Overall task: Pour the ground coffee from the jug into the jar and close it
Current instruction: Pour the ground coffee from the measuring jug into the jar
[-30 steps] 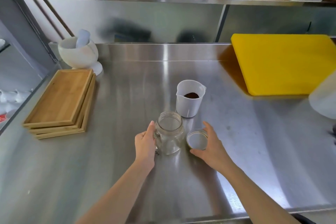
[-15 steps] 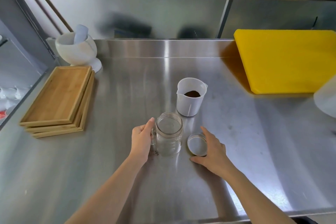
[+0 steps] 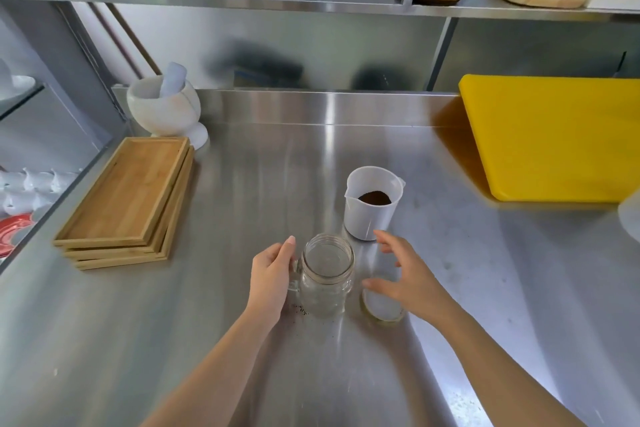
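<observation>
An empty glass jar (image 3: pixel 326 276) with a handle stands open on the steel counter, near the front middle. My left hand (image 3: pixel 272 276) is wrapped around its handle on the left side. Just right of the jar lies the round lid (image 3: pixel 381 308), flat on the counter. My right hand (image 3: pixel 407 274) hovers over the lid with fingers spread, holding nothing, fingertips close to the jug. The white plastic jug (image 3: pixel 372 203) stands behind the jar, upright, with dark ground coffee (image 3: pixel 374 198) at its bottom.
A stack of wooden trays (image 3: pixel 126 201) lies at the left. A white mortar and pestle (image 3: pixel 164 107) stands at the back left. A yellow cutting board (image 3: pixel 557 135) covers the back right. A shelf (image 3: pixel 311 2) with containers runs overhead. A few coffee specks lie by the jar.
My right hand has let go of the lid on the counter and risen toward the jug. The left hand stays on the jar's handle.
</observation>
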Tool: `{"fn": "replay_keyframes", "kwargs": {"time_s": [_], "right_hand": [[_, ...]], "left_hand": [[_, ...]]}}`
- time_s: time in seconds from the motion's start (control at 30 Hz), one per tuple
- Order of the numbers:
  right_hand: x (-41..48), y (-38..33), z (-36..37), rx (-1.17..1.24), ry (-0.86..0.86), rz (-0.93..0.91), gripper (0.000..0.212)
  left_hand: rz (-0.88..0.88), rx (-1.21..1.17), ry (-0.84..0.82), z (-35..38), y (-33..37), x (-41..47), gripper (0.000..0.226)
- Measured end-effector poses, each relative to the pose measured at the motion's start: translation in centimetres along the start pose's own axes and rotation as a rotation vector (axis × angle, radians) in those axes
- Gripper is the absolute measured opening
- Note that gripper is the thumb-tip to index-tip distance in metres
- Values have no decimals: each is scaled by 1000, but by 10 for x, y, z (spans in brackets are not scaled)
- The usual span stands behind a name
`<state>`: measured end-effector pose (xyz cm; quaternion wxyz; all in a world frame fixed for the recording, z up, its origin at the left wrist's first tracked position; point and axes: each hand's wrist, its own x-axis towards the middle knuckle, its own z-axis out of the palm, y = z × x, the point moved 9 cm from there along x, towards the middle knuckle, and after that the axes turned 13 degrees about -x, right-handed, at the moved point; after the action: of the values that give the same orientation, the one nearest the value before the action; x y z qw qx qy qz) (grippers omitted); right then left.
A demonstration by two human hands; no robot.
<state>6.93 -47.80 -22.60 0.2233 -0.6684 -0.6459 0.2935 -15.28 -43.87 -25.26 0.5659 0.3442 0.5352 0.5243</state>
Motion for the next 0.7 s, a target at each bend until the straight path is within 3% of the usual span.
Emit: {"fn": "replay_keyframes", "kwargs": {"time_s": [0.17,0.27,0.47,0.6,0.7], "right_hand": [[17,5,-51,107,230,31,51],[34,12,-73,159,322,79,59],[76,16,-74,70,171,56,92],[89,14,-74,-72,78,25,91],[89,10,-74,-160,61,-15,81]], "left_hand": [[61,50,-68,17,35,24,28],[28,151,-228,53,53,43,29],[-40,399,-394,118,65,60,46],[-68,556,-454,138,52,67,27],[-85,557,-481,144,43,70,31]]}}
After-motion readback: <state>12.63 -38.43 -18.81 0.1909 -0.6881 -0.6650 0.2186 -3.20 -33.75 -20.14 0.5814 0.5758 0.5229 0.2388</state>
